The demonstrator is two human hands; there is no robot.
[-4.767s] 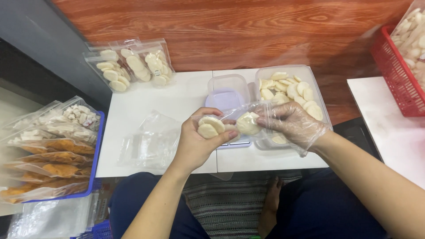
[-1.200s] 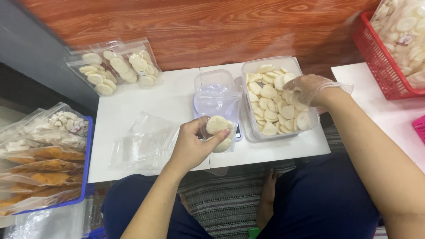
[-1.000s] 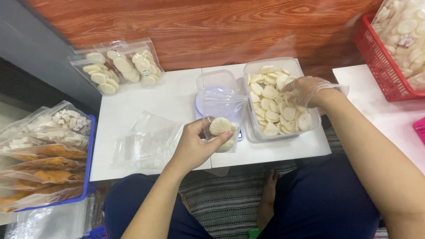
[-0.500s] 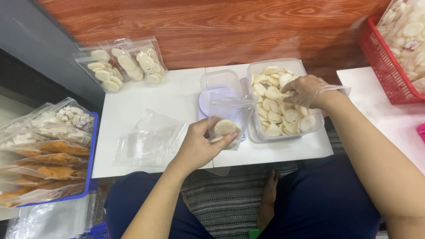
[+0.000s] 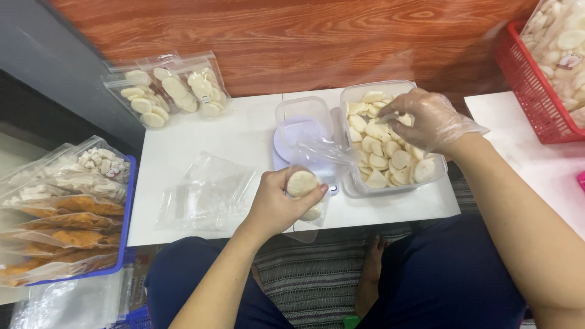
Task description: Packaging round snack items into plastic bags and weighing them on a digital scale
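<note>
Wood-grain flooring runs behind a low white table [image 5: 244, 146]. At its front edge the left hand [image 5: 277, 204] curls around a clear plastic bag [image 5: 311, 176] holding pale round pieces, thumb and fingers pinched on the bag's lower part while its open mouth stands up above the hand. The right hand [image 5: 426, 119], in a thin clear glove, reaches into a clear rectangular tub [image 5: 390, 143] of the same pale rounds, fingertips closed on one piece. Between bag and tub sits a small empty clear container [image 5: 303, 116]. Empty bags [image 5: 207, 192] lie flat left of the hand. Filled bags [image 5: 167, 91] rest at the table's far-left corner; a blue tray [image 5: 67, 213] of orange and white packets sits left, a red basket [image 5: 536, 79] right.
</note>
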